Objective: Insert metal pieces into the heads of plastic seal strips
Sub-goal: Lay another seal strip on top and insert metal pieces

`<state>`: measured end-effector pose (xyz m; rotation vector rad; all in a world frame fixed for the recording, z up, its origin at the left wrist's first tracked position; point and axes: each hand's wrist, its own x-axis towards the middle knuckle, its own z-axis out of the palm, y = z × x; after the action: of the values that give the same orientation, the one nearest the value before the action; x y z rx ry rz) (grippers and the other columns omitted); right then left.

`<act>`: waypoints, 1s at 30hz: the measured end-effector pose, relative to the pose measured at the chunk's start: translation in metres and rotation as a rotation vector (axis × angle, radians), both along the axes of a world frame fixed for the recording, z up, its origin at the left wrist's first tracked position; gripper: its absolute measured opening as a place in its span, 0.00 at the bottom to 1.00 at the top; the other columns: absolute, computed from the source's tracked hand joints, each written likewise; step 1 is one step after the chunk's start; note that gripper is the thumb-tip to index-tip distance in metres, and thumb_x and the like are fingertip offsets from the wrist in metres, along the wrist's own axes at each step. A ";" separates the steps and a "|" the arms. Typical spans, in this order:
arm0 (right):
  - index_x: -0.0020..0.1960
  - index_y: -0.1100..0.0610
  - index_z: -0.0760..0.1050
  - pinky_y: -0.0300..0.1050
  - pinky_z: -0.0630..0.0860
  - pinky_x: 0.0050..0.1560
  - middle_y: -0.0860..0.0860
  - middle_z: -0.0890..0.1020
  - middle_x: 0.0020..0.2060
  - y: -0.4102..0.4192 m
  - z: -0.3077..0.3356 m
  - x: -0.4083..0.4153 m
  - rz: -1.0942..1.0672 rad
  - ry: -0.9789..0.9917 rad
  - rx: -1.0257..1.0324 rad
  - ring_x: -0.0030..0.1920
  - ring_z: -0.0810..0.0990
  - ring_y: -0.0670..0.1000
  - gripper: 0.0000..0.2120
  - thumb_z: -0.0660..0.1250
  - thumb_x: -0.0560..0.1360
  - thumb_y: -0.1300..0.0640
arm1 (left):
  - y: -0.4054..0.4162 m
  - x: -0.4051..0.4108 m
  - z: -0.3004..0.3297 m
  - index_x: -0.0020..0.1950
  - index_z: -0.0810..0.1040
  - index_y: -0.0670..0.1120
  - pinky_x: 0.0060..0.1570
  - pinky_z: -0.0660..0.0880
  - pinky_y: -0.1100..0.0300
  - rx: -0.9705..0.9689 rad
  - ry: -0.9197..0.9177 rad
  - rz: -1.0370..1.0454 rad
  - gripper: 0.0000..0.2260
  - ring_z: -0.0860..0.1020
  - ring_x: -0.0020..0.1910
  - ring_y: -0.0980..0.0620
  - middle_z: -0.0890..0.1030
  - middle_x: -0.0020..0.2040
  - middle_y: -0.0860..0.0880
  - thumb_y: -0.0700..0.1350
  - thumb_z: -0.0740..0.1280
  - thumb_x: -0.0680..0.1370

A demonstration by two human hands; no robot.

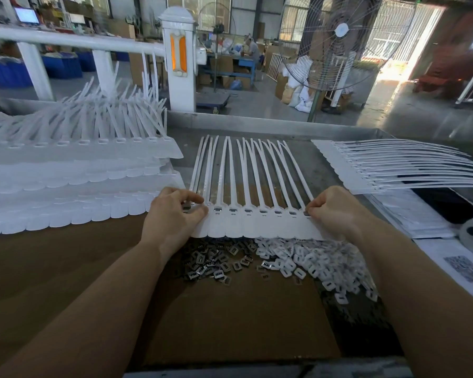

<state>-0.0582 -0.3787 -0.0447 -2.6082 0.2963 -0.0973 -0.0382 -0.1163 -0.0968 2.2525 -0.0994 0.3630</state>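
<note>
A joined row of white plastic seal strips (253,225) lies flat in the middle of the table, tails pointing away from me. Metal pieces sit in several of its heads (247,211). My left hand (175,216) pinches the row's left end, thumb and fingers curled at a head with a metal piece. At the right end my right hand (336,211) pinches the last head in the same way. Just below the row lie a pile of loose metal pieces (210,264) and a pile of small white plastic caps (311,261).
A tall stack of white strip rows (74,175) fills the left of the table. Another set of rows (388,170) lies at the right. Brown cardboard (243,317) covers the near table. A white railing (178,58) and a standing fan (339,36) are beyond.
</note>
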 end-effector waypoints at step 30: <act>0.40 0.56 0.80 0.46 0.71 0.44 0.48 0.77 0.40 0.075 -0.041 -0.075 0.455 -0.537 -0.141 0.43 0.75 0.49 0.04 0.74 0.67 0.61 | 0.000 -0.001 0.000 0.46 0.77 0.54 0.52 0.66 0.63 -0.020 0.016 -0.023 0.03 0.71 0.49 0.56 0.70 0.51 0.52 0.48 0.70 0.74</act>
<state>-0.1331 -0.3036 -0.0856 -2.5912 -0.5029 -0.6586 -0.0392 -0.1162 -0.0964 2.2328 -0.1128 0.3321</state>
